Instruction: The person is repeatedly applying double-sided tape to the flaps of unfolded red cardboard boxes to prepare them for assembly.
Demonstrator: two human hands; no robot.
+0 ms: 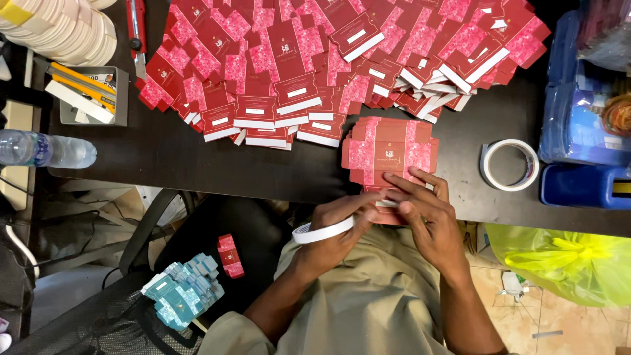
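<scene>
We looked down on a dark work table [164,158] where a person in a beige garment worked at a flat red-and-pink carton blank [389,150] lying at the table's near edge. The right hand [427,213] lay across the lower flap of that blank, fingers [402,184] stretched out flat and pressing on it, the hand open rather than closed around anything. The left hand [335,230] sat just beside it, thumb and fingertips curled and touching the same flap, with a roll of white tape [322,231] worn around the hand like a bracelet; whether its fingers pinched a strip of tape we could not tell.

Beyond the blank, a broad fan of matching red carton blanks [315,66] covered the far half of the table. A second white tape roll [509,164] lay on the table to the right of the blank, near blue plastic containers [582,131]. A stack of white tape rolls [59,26] and a small grey tray of yellow tools [85,95] stood at the far left, with a red utility knife [137,33] beside them and a clear water bottle [43,150] at the table's left end. Below the table edge, a folded red box [230,255] and teal folded cartons [184,289] rested on a black chair, and a yellow-green plastic bag [565,260] sat at the right.
</scene>
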